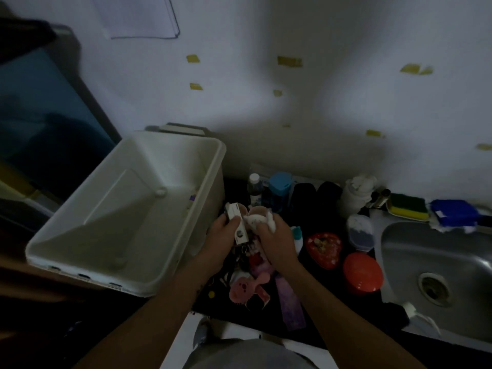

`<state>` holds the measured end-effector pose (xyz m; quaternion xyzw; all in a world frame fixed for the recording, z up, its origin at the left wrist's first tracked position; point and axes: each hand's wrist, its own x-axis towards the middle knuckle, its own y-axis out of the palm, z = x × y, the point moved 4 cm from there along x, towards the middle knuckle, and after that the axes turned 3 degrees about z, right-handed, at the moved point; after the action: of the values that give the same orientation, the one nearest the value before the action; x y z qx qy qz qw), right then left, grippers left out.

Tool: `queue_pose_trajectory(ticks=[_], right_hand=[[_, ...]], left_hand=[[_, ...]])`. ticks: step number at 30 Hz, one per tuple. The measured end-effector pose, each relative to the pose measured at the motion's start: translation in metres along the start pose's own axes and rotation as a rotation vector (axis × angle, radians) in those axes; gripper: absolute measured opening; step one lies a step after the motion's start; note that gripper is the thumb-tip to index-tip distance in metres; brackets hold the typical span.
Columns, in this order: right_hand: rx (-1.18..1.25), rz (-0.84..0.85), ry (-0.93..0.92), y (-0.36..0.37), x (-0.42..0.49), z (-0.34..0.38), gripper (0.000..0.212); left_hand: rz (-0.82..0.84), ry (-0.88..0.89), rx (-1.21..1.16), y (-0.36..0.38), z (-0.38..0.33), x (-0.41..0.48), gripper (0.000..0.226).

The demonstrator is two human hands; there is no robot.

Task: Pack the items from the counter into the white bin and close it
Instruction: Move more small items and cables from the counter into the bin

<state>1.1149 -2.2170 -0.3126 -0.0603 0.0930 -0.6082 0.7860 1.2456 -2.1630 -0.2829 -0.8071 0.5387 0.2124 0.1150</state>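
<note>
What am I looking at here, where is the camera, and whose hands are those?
There is no machine: a person works with two bare hands, and the single picture comes from a camera worn on their head, looking down. The left hand grips a small white box. The right hand holds a soft white bundle, too dim to identify. Both are over a dark counter, beside the open white bin on the left, which holds almost nothing. On the counter lie a blue-lidded bottle, a red heart-shaped dish, a round red container and a pink toy-like item. A steel sink lies to the right.
</note>
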Motion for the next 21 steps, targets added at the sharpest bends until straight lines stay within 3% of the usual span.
queue_pose_trajectory(ticks=[9, 16, 21], right_hand=[[0.231, -0.031, -0.061, 0.019, 0.025, 0.072, 0.009], [0.296, 0.052, 0.044, 0.102, 0.06, 0.108, 0.015], [0.234, 0.083, 0.101, 0.164, 0.082, 0.125, 0.012]], left_hand=[[0.063, 0.182, -0.012, -0.039, -0.081, 0.01, 0.019], [0.01, 0.253, 0.1, -0.125, -0.12, 0.042, 0.015], [-0.027, 0.262, 0.155, -0.185, -0.127, 0.072, 0.029]])
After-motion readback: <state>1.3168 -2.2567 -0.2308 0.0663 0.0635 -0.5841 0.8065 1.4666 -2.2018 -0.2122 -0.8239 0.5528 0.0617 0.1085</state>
